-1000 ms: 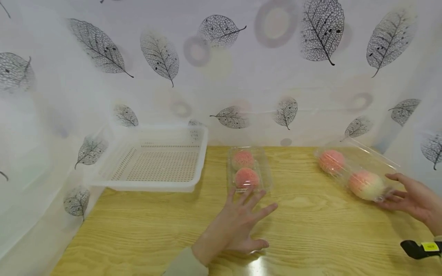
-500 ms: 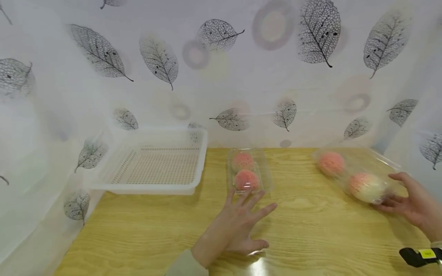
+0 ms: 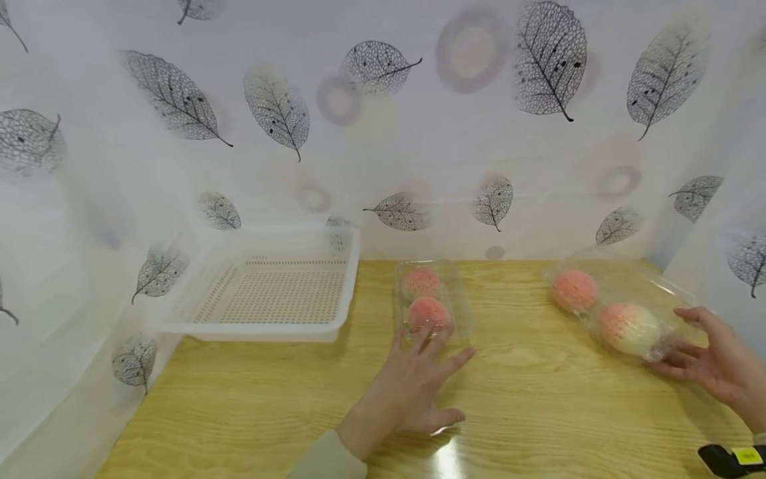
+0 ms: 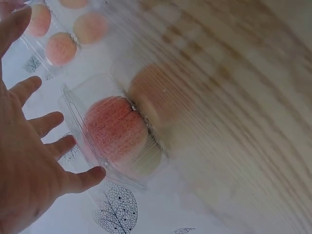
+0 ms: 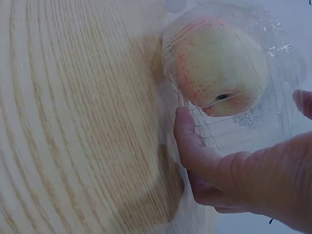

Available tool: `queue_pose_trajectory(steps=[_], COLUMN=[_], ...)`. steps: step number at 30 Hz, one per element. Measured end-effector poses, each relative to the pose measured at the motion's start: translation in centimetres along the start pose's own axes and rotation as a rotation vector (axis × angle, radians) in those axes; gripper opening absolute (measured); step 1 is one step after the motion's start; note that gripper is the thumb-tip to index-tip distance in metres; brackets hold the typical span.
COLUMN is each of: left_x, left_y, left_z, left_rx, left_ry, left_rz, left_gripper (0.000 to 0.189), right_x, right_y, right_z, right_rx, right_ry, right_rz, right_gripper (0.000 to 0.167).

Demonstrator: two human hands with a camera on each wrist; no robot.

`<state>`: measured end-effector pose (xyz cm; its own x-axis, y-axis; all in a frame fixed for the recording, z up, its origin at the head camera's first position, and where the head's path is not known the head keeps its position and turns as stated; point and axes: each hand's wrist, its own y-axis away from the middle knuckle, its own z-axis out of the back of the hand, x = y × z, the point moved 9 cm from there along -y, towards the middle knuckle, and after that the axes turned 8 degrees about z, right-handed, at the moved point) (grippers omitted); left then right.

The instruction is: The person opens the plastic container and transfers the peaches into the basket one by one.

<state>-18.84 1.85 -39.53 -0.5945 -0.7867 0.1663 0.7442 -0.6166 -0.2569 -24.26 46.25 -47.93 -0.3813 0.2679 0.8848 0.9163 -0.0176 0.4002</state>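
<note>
In the head view my left hand [image 3: 413,386] is spread wide at the near end of a clear plastic clamshell box [image 3: 463,299]. Two pink peaches [image 3: 428,313] sit one behind the other inside it. The left wrist view shows the straight fingers [image 4: 85,180] by the box's edge; contact is hard to tell. On the right, my right hand [image 3: 712,362] holds the near end of another clear clamshell box [image 3: 652,279], thumb above and fingers low. Inside are a pink peach [image 3: 574,290] and a pink-and-cream peach [image 3: 628,327]. Part of the fingers is hidden behind the plastic.
A white perforated plastic basket [image 3: 341,319] stands at the left of the wooden table [image 3: 251,392]. A pale leaf-printed curtain [image 3: 419,146] hangs behind the table and along its sides.
The pink-and-cream peach and the right box's near end have shifted slightly left. My left hand stays almost in place. The head view has tilted up a little.
</note>
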Motion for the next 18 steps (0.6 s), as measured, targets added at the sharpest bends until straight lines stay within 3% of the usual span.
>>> queue_pose_trajectory(steps=[5,12,18], left_x=[0.6,1.7,2.9], left_y=[-0.3,-0.4,-0.3], left_z=[-0.5,-1.3,-1.3], left_rx=[0.018,0.059,0.045], left_ry=[-0.025,-0.015,0.008], left_rz=[0.032,0.072,0.097], left_gripper=[0.091,0.092,0.093], right_x=[-0.2,-2.1,-2.1], right_y=[0.5,0.8,1.7], right_z=[-0.4,0.8,0.9], right_rx=[-0.009,-0.033,-0.077], right_ry=[-0.004,0.000,-0.033], right_rz=[-0.001,-0.051,-0.089], right_gripper=[0.060,0.051,0.047])
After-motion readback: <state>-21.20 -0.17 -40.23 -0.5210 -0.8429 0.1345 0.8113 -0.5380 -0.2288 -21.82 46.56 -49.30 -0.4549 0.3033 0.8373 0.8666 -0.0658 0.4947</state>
